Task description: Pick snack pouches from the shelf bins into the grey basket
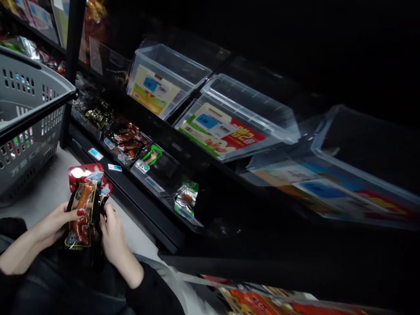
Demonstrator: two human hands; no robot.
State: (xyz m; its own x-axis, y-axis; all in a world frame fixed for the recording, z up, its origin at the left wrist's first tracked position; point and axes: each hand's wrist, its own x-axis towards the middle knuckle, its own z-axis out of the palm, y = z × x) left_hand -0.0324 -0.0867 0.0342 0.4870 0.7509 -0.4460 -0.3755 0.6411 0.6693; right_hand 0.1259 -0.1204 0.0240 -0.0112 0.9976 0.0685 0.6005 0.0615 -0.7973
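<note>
My left hand (61, 225) is closed on a vacuum-packed meat snack (81, 210), its thumb lying across the clear front. That pack has a red top and a dark border, and brown meat shows through it. Behind and to its right, a second pack with a red top (106, 190) is partly hidden. My right hand (112, 229) pinches the dark edge of that rear pack, fingers curled. Both packs are held upright over my lap, in front of the low shelf.
A grey shopping basket (52, 87) stands at the left. The low black shelf holds trays of similar brown meat packs (129, 139) and a green-edged pack (153, 155). Clear plastic bins (236, 113) with price labels line the shelf above. Colourful packages (262, 302) lie at the bottom right.
</note>
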